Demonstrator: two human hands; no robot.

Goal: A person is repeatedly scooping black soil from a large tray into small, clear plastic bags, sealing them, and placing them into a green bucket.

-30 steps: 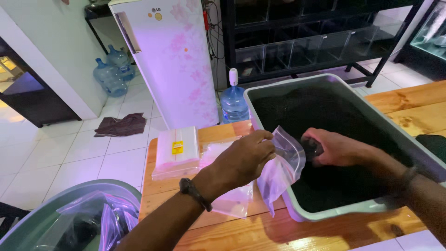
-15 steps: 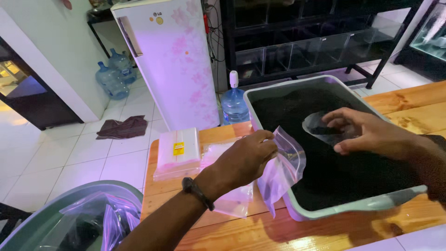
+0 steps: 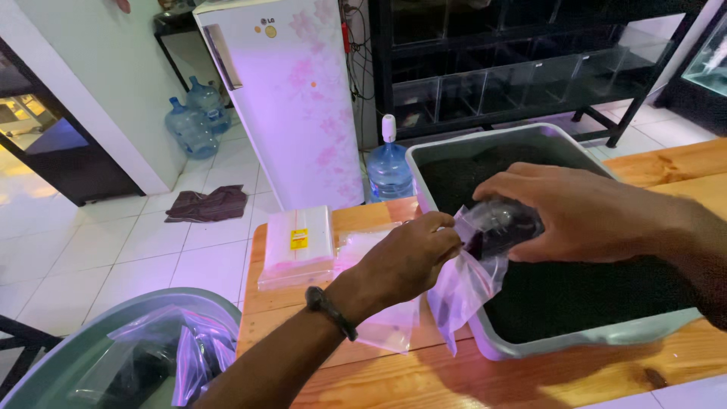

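Note:
My left hand (image 3: 405, 261) pinches the rim of a clear plastic bag (image 3: 463, 284) and holds it at the near left edge of a grey tub (image 3: 530, 344) filled with dark granular material (image 3: 575, 291). My right hand (image 3: 583, 212) grips a small clear cup (image 3: 503, 227) loaded with the dark material, tipped at the bag's mouth. A dark bracelet sits on my left wrist.
A stack of flat clear bags (image 3: 297, 246) lies on the wooden table (image 3: 530, 375). A green basin (image 3: 98, 356) with filled bags sits at lower left. A white fridge (image 3: 291, 98), water jugs (image 3: 388, 168), a dark cloth (image 3: 208, 204) and black shelving (image 3: 515, 68) stand beyond.
My right hand rose out of the tub with the cup and moved left to the bag's mouth. My left hand kept the bag in place.

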